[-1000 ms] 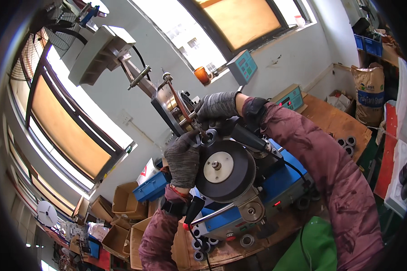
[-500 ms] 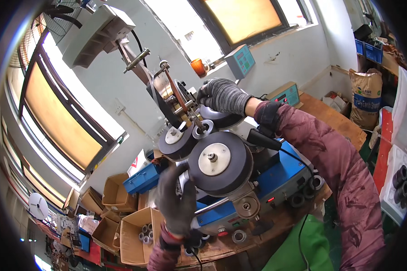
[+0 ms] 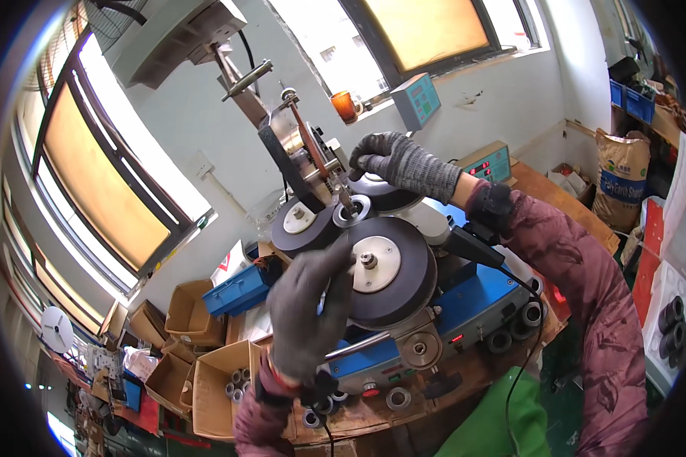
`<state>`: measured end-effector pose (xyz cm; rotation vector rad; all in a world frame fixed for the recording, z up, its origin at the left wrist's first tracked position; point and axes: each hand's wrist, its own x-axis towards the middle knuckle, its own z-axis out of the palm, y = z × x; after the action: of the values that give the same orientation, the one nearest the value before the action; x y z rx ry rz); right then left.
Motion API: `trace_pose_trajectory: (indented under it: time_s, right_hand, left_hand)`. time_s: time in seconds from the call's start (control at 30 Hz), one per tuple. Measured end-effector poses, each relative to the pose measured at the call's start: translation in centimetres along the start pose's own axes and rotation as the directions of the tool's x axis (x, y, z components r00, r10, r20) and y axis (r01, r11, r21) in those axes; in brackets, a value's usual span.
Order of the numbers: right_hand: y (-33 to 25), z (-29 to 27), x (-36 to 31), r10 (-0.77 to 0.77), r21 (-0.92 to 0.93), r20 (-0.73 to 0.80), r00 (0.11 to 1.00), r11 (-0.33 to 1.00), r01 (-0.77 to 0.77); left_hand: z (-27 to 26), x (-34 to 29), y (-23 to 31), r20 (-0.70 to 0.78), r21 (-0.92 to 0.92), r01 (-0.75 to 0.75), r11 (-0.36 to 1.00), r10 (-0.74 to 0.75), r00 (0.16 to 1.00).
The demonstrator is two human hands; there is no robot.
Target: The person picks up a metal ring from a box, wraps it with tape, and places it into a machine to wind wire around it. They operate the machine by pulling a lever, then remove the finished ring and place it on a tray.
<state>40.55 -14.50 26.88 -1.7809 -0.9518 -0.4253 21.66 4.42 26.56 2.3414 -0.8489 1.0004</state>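
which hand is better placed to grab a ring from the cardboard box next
Likely the left: the left hand is nearer the cardboard box of grey rings, while the right hand is beyond the black front wheel, farther away.

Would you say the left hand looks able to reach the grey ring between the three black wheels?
Probably yes: the left hand is nearby, and the grey ring has its left edge uncovered between the front wheel and left wheel, though the metal head above may hinder a grip.
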Motion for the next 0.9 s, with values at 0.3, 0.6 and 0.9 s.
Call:
trace_pose_trajectory:
  time_s: [0.3,0.6,0.9]
  right_hand:
    - [-0.4,0.9,-1.7,0.029,0.225,-0.065,0.997,0.974,-0.014]
    - [-2.8,0.9,-3.6,-0.046,0.176,-0.121,0.992,0.982,0.067]
    - [-3.9,1.5,-3.5,-0.095,-0.011,-0.178,0.979,0.995,0.095]
  left_hand:
    - [3.7,7.9,-4.2,0.143,0.284,0.112,0.952,-0.158,0.977]
    - [4.4,8.1,-6.8,0.087,0.005,0.142,0.990,-0.142,0.986]
    - [4.2,8.2,-6.6,0.142,-0.123,0.227,0.966,-0.209,0.968]
